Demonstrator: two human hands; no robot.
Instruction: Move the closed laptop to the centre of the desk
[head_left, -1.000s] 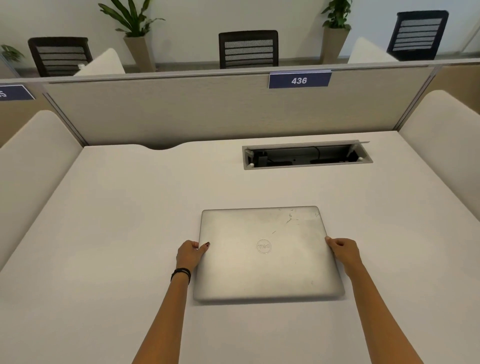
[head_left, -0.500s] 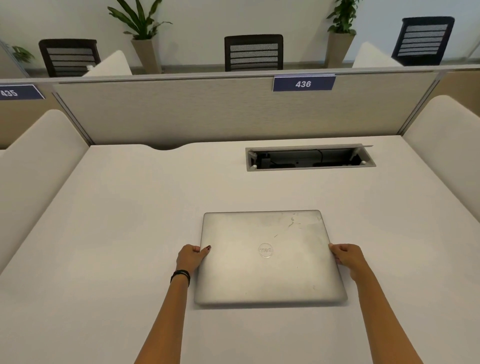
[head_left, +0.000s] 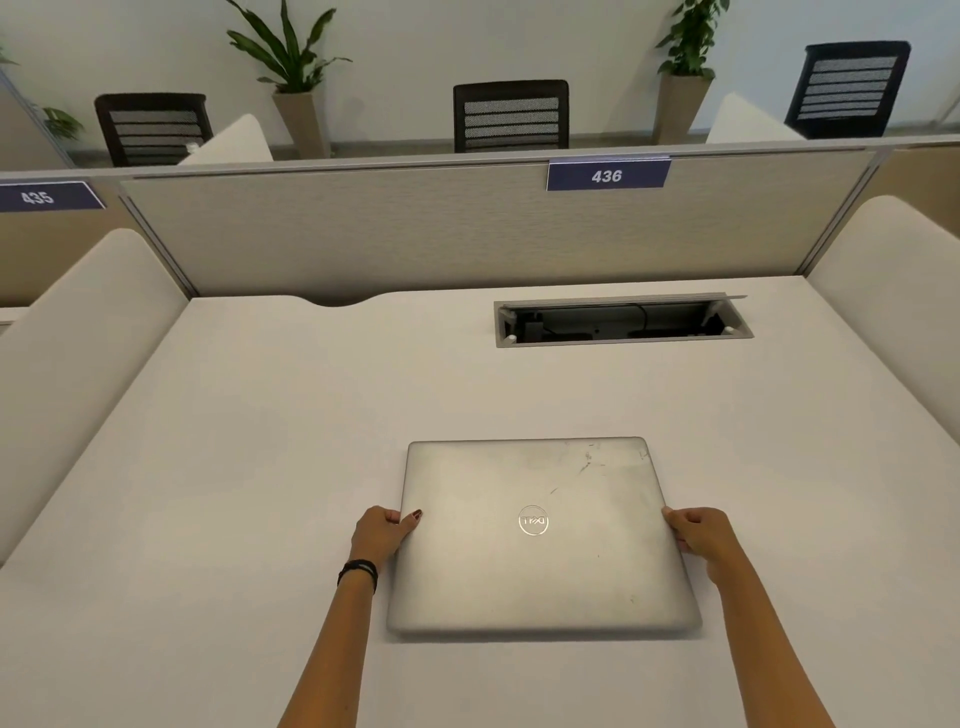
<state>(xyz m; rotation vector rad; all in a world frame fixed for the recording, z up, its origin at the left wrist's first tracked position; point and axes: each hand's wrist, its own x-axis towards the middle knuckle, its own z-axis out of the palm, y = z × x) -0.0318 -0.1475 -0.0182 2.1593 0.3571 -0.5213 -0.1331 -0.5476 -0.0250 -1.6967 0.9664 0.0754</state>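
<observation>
A closed silver laptop (head_left: 540, 551) with a round logo and scratches on its lid lies flat on the white desk (head_left: 249, 467), near the middle and a little toward me. My left hand (head_left: 382, 535) grips its left edge, thumb on the lid, a dark band on the wrist. My right hand (head_left: 701, 540) grips the right edge, fingers curled around the side.
An open cable tray slot (head_left: 621, 322) is cut into the desk at the back right. A beige partition (head_left: 415, 234) with a "436" label (head_left: 607, 175) closes the back. Rounded side panels (head_left: 67, 353) flank the desk. Chairs and plants stand beyond.
The laptop and both hands have barely shifted on the desk. The view has tilted slightly, so everything sits a little lower in the frame.
</observation>
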